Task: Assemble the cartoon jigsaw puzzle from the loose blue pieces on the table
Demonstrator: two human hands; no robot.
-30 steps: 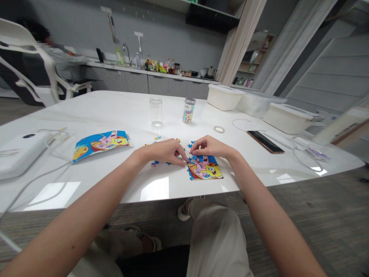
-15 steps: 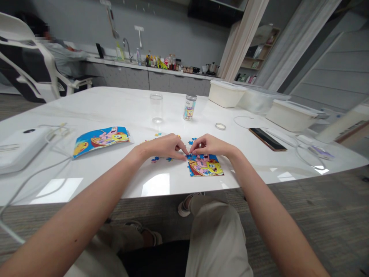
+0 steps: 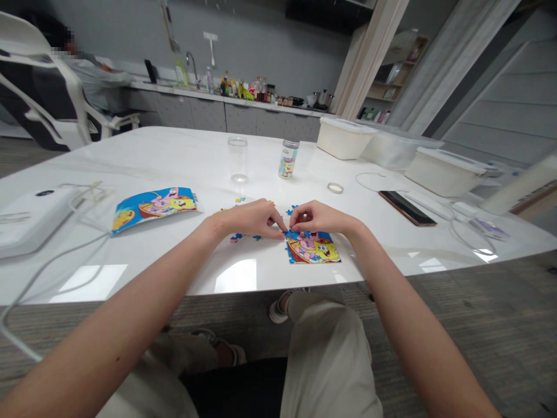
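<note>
Head view: left hand (image 3: pixel 250 219) and right hand (image 3: pixel 319 217) close together, fingertips (image 3: pixel 282 230) at the top edge of a SpongeBob jigsaw puzzle (image 3: pixel 311 248) on a white table (image 3: pixel 130 157); grip on any piece impossible to tell.

Head-worn view, forward and down at left hand (image 3: pixel 250 219), right hand (image 3: pixel 319 217)

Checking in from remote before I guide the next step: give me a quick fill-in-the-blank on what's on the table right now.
1. The left hand and the right hand both reach the ____ edge of the jigsaw puzzle.
2. The printed picture sheet lies to the ____ of the loose blue puzzle pieces.
3. The jar beyond the hands has a label showing ____.

Missing words: far; left; SpongeBob.
</note>
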